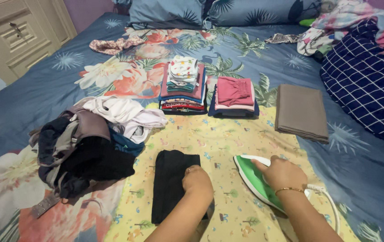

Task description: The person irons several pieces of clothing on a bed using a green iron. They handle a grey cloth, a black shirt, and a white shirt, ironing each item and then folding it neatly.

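**Bed, ironing in hand**

Left hand (pixel 197 179): loosely curled, pressing flat on black folded garment (pixel 170 183), near the bed's (pixel 30 89) front edge, on yellow patterned sheet (pixel 228 143). Right hand (pixel 281 172): clasping green iron (pixel 257 181), just beside garment. Behind: two folded stacks (pixel 184 87), brown folded cloth (pixel 300 112). Left edge: unfolded clothes heap (pixel 89 143).

- One green-and-white iron (pixel 257 181).
- One folded black garment (pixel 170 183).
- Two stacks of folded clothes: a tall stack (pixel 183 87) and a short pink-topped stack (pixel 234 97).
- One folded brown cloth (pixel 300 112).
- One heap of unfolded clothes (pixel 89 143).
- Two pillows (pixel 219 11).
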